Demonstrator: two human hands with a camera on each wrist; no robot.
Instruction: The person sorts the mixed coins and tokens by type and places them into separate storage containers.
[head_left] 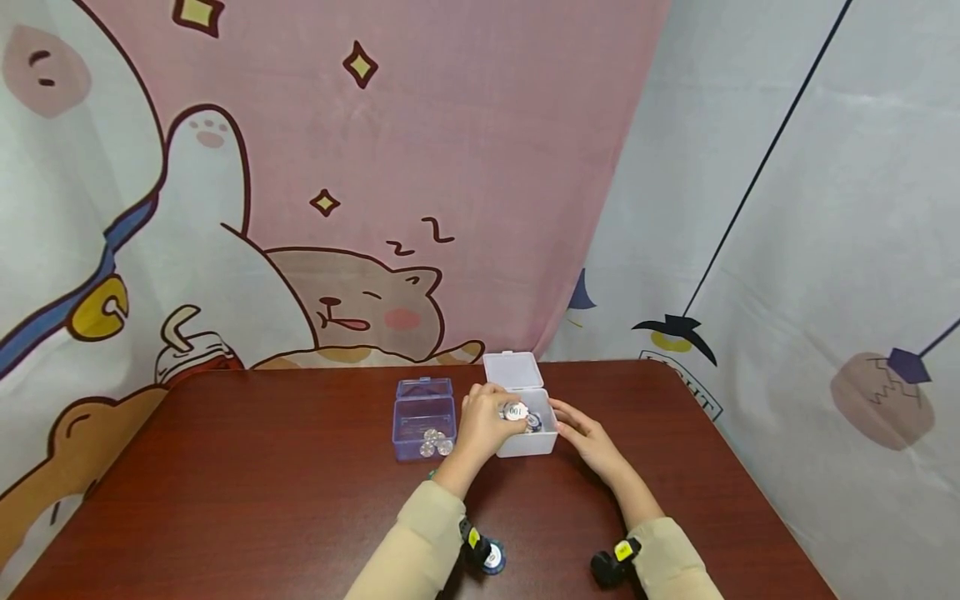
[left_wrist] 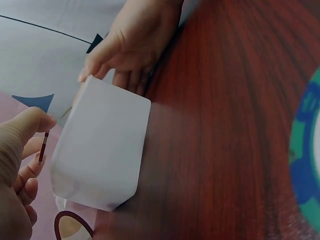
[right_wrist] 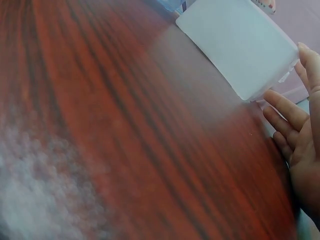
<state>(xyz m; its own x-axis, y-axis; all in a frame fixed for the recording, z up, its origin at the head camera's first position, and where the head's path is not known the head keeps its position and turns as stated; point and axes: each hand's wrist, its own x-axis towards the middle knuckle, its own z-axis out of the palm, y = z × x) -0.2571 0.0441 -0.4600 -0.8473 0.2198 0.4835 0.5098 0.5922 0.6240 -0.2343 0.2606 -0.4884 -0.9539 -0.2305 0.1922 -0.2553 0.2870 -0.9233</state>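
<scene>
My left hand (head_left: 483,419) pinches a poker chip (head_left: 515,411) between thumb and fingertips, its white face marked 100. It is held over the white plastic box (head_left: 525,444), whose lid stands open at the back. Edge-on, the same chip (left_wrist: 44,147) shows as a thin dark red and white strip in the left wrist view. Inside the white box lies another chip (head_left: 534,422), partly hidden by my left hand. My right hand (head_left: 588,442) touches the box's right side with extended fingers; in the right wrist view its fingertips (right_wrist: 272,96) are beside the box's corner.
Left of the white box stands an open translucent blue box (head_left: 405,450) with several clear round pieces (head_left: 431,442) inside. A blue-edged chip (head_left: 492,557) lies on the brown table (head_left: 285,500) near my left wrist. A printed cloth (head_left: 487,167) hangs behind the table.
</scene>
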